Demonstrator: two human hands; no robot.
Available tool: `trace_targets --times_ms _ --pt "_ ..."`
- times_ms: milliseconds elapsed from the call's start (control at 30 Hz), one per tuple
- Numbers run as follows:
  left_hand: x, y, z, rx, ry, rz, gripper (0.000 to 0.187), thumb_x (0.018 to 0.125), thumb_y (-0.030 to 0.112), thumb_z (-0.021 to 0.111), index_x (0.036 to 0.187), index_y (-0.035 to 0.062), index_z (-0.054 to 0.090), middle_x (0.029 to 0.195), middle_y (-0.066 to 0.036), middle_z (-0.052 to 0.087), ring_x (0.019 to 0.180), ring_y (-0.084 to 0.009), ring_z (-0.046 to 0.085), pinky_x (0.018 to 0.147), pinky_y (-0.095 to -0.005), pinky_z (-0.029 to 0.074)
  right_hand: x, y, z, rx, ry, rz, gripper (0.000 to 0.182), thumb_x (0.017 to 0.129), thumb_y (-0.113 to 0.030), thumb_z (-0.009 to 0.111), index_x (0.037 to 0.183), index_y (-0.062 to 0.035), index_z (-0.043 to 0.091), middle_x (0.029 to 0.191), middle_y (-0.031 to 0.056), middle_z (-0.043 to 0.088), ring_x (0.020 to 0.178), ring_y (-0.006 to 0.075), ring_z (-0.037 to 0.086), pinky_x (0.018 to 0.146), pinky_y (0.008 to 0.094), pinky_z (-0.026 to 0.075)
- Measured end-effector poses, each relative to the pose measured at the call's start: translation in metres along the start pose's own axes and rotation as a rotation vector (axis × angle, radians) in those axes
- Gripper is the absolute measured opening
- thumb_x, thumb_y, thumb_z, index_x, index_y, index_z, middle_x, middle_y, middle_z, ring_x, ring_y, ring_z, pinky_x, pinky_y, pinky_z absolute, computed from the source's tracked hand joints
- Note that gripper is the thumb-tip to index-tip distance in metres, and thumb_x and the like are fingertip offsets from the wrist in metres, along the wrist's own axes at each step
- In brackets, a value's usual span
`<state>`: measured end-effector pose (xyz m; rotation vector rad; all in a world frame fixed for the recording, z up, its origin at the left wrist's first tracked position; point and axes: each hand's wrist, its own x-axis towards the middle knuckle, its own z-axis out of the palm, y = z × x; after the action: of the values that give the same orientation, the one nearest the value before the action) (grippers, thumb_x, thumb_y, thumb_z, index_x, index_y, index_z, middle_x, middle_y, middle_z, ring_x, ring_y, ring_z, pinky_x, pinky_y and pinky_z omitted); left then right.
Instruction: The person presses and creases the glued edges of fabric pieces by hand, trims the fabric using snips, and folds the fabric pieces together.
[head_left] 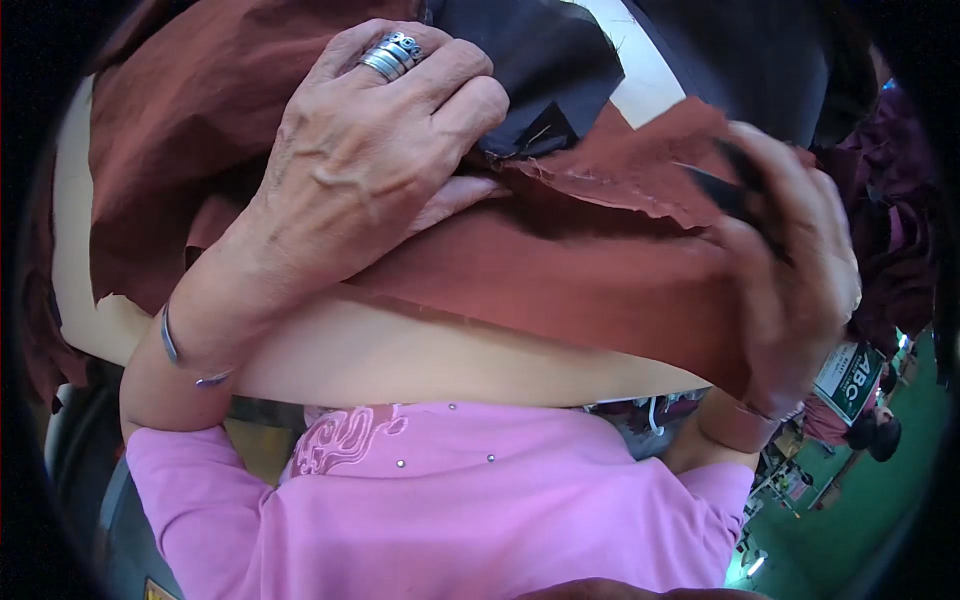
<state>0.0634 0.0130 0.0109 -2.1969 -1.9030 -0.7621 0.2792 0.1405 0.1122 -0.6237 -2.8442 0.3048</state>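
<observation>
My left hand (385, 150), with rings on one finger, rests on the rust-brown cloth (560, 275). Its fingers are curled and its thumb is pressed in at the edge of a seam, beside a dark navy piece of cloth (530, 65). On the right, my right hand (795, 250) is smeared by motion. Between its fingers are dark thread snips (718, 188), whose pointed tips face left over the frayed brown edge. That hand is close against the right end of the brown cloth.
A pale tabletop (470, 360) lies under the cloth, its near edge against my pink top. More dark fabric (740, 60) is at the far right. Purple cloth (895, 190) hangs beyond the table. Past it are a green floor (880, 510), a sign (850, 378) and a person (875, 430).
</observation>
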Motion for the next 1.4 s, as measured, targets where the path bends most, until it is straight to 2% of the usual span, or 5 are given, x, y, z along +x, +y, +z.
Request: trace_targets --times_ms 167,500,833,967,1400 --pt "0.0 0.0 0.0 -0.007 -0.002 -0.006 0.046 0.056 0.022 0.079 0.092 0.0079 0.055 0.108 -0.006 0.059 0.104 -0.0271 0.055 0.093 -0.0417 0.042 0.007 0.0 0.033 -0.163 -0.054 -0.178 0.047 0.067 -0.005 0.076 0.113 -0.0064 0.065 0.087 0.0078 0.058 0.075 0.0223 0.06 0.065 0.0331 0.048" --pt "0.0 0.0 -0.003 0.05 -0.055 -0.007 0.045 0.056 0.022 0.079 0.094 0.0082 0.057 0.109 -0.004 0.059 0.105 -0.0254 0.055 0.094 -0.0413 0.042 0.002 0.002 0.059 -0.137 0.071 -0.276 0.043 0.069 -0.007 0.076 0.111 -0.0069 0.066 0.088 0.0073 0.062 0.074 0.0219 0.061 0.061 0.0334 0.047" --pt "0.001 -0.001 -0.002 0.058 -0.046 0.0 0.044 0.057 0.021 0.079 0.093 0.0083 0.056 0.108 -0.004 0.059 0.103 -0.0252 0.056 0.092 -0.0407 0.043 -0.006 0.012 0.066 0.053 0.177 -0.334 0.035 0.079 -0.004 0.071 0.113 0.0007 0.063 0.1 0.0119 0.066 0.085 0.0229 0.064 0.075 0.032 0.051" --pt "0.0 -0.002 -0.004 0.056 -0.066 0.004 0.042 0.059 0.02 0.078 0.093 0.0087 0.056 0.107 -0.004 0.059 0.102 -0.0254 0.056 0.091 -0.0401 0.042 -0.004 0.015 0.048 0.296 0.369 -0.099 0.032 0.088 -0.007 0.064 0.118 0.0042 0.058 0.111 0.0139 0.065 0.095 0.0183 0.063 0.084 0.0295 0.052" --pt "0.001 0.001 -0.028 0.167 -0.285 -0.039 0.036 0.079 0.034 0.065 0.11 0.0149 0.064 0.12 -0.003 0.056 0.097 -0.0232 0.056 0.081 -0.0368 0.041 -0.021 0.024 0.066 0.529 -0.02 0.127 0.039 0.08 -0.01 0.072 0.116 -0.002 0.059 0.099 0.0127 0.064 0.077 0.0193 0.064 0.067 0.0264 0.053"
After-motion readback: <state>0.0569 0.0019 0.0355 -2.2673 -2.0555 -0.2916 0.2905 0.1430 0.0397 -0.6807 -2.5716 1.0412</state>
